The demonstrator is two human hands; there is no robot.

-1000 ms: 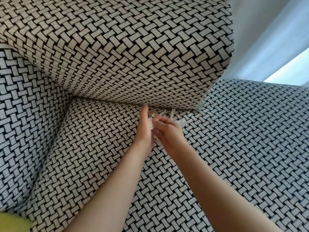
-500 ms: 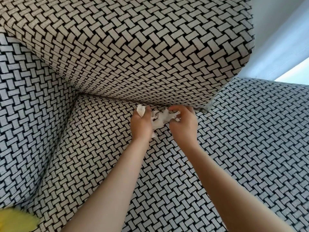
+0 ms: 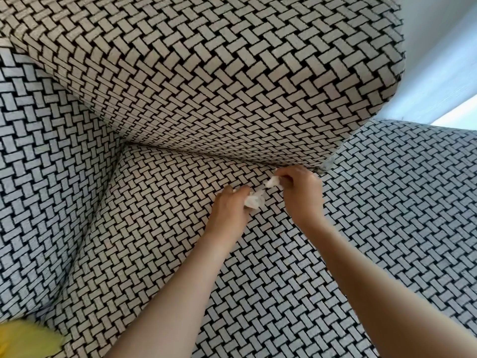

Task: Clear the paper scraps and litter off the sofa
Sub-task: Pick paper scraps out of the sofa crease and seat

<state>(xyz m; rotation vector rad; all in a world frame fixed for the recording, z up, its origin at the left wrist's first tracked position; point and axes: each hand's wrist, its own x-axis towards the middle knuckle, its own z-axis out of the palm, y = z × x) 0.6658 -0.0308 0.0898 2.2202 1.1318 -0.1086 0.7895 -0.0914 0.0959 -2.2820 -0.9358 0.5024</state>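
Yellow object (image 3: 28, 339) blurring at the frame's lower-left corner, left hand (image 3: 229, 210) clutching a crumpled paper scrap (image 3: 254, 200), right hand (image 3: 300, 192) pinching another, possibly tissue (image 3: 273, 181), sofa seat (image 3: 160, 228) lying beneath.

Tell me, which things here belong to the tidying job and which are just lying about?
Part of the job:
- left hand, shut on a paper scrap
- right hand, shut on a smaller scrap
- sofa seat

Just there:
- cushion
- yellow thing, blurred, bottom left corner
- curtain
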